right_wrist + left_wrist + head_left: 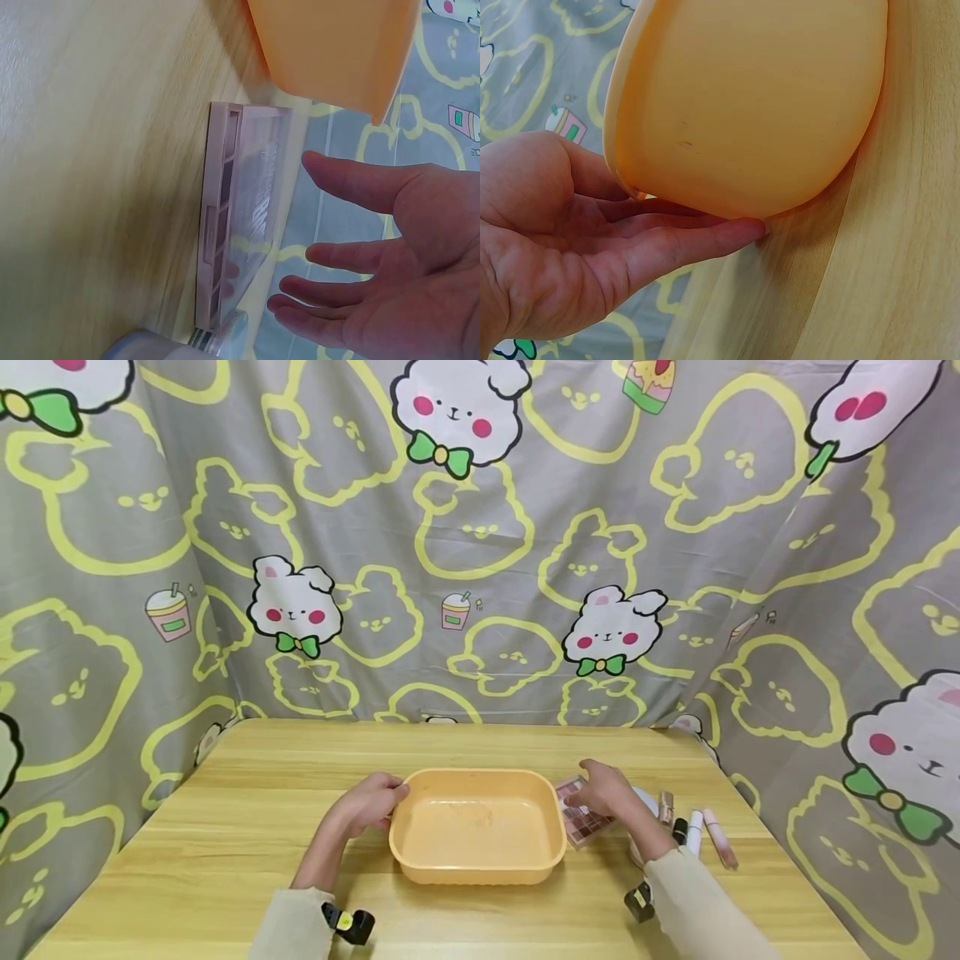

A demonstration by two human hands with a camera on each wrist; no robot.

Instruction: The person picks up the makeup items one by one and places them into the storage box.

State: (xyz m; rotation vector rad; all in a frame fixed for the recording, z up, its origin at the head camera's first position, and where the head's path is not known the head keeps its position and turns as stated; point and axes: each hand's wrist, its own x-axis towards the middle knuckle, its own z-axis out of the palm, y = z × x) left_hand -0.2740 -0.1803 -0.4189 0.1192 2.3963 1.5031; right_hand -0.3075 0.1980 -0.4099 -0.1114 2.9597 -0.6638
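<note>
An orange plastic basin rests on the wooden table in front of me, with some faint marks on its floor. My left hand grips its left end, thumb at the rim and fingers along the outer wall. To the right of the basin lies an eyeshadow palette with a clear lid and pinkish pans. Over it hovers my right hand, fingers spread and holding nothing. In the right wrist view the fingertips are apart from the palette.
Right of the palette are a gold-coloured tube, a black-capped tube, a white tube and a pink tube. A round white item is partly hidden by my right forearm. Patterned grey curtains surround the table.
</note>
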